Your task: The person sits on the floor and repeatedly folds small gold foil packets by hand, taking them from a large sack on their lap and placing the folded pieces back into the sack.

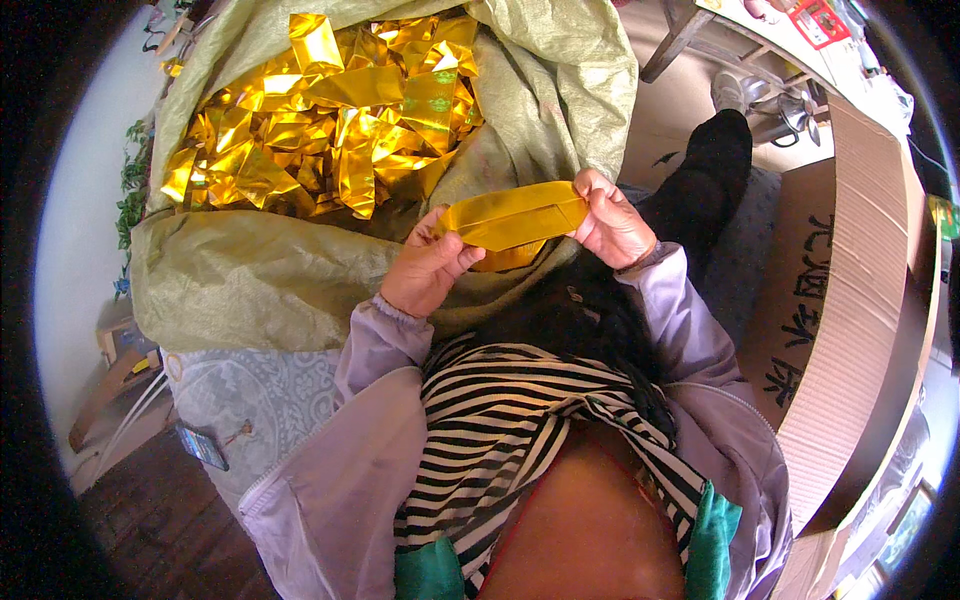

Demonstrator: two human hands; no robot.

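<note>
A folded gold foil paper piece [517, 214] stretches between my two hands above my lap. My left hand [431, 266] pinches its left end, and my right hand [613, 217] grips the right end between thumb and fingers. Its long body has slanted ends and a folded flap along the side towards me. Just under it, another gold foil piece [511, 259] shows partly. Beyond my left hand, a large woven plastic sack [255, 274] lies open with its rim rolled back. Heaped inside are many shiny folded gold foil pieces [300, 142].
To my right stands an open cardboard box [862, 300] bearing handwriting. A wooden table [720, 30] is at the upper right, with a metal kettle [784, 116] beneath. A phone [202, 448] lies at the left on patterned cloth [262, 397]. My leg [701, 180] extends beside the sack.
</note>
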